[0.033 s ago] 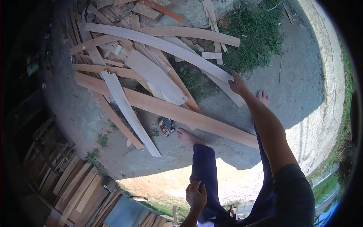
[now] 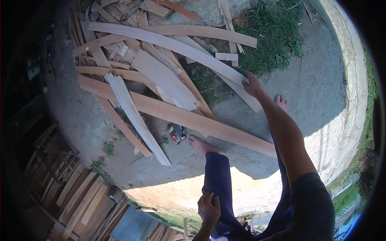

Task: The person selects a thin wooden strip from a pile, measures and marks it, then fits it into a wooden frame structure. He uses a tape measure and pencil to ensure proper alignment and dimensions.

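My right hand (image 2: 253,86) reaches out and grips the near end of a long pale wooden board (image 2: 173,47). This board slants from the upper left across the pile. Low in the view, my left hand (image 2: 209,207) is by my left trouser leg (image 2: 217,172), its fingers loosely bent with a gap at the thumb and nothing visible in them. Below the pale board, a wide reddish plank (image 2: 193,122) runs toward my right leg. A broad pale board with a splintered end (image 2: 165,78) and a narrow splintered strip (image 2: 134,116) lie to its left.
Offcuts (image 2: 116,24) are heaped at the far left. Grass (image 2: 269,36) grows beyond my right hand. A small colourful packet (image 2: 176,133) lies beside my left foot (image 2: 201,144). More planks (image 2: 84,197) are stacked at lower left, and a sunlit wall-like strip (image 2: 350,72) curves along the right.
The view has shifted slightly, and the fingers of my right hand have moved a little at the board's end. My left hand stays in place.
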A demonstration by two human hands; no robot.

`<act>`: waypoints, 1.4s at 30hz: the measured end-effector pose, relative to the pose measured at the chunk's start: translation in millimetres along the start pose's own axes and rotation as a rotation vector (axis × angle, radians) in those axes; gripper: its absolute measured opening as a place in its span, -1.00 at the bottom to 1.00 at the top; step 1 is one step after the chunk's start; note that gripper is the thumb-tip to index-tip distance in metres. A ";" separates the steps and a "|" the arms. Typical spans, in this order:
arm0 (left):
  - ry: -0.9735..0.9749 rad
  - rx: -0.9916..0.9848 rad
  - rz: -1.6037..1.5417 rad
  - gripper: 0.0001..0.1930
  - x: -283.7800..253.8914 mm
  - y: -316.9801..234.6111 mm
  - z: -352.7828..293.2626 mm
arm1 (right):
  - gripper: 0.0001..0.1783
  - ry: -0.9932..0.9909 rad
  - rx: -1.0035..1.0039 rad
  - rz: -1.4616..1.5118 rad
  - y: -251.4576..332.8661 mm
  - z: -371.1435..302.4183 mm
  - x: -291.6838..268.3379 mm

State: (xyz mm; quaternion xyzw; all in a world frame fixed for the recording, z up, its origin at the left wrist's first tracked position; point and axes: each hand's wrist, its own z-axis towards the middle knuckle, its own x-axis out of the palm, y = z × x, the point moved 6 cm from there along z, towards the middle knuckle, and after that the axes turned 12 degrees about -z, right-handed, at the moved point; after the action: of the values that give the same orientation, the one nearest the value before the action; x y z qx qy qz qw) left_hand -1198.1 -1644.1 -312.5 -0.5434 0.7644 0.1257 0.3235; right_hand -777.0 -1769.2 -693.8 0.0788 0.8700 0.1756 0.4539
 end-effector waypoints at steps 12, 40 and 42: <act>-0.012 -0.028 -0.091 -0.72 -27.9 7.8 14.8 | -0.25 -0.041 0.154 -0.239 84.4 -32.3 34.5; -0.079 0.095 -0.146 -0.70 -41.2 -22.9 -4.2 | -0.61 0.381 -0.139 0.298 166.1 -282.0 -371.4; -0.018 0.046 -0.470 -0.70 -35.4 -37.1 0.5 | -0.67 0.310 -0.272 0.161 162.8 -304.0 -370.0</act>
State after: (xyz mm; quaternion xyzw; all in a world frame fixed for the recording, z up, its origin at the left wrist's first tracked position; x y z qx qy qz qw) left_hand -1157.0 -1631.3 -284.6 -0.6977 0.6166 0.0343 0.3630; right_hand -816.3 -1799.4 -190.4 0.0582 0.8887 0.3369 0.3055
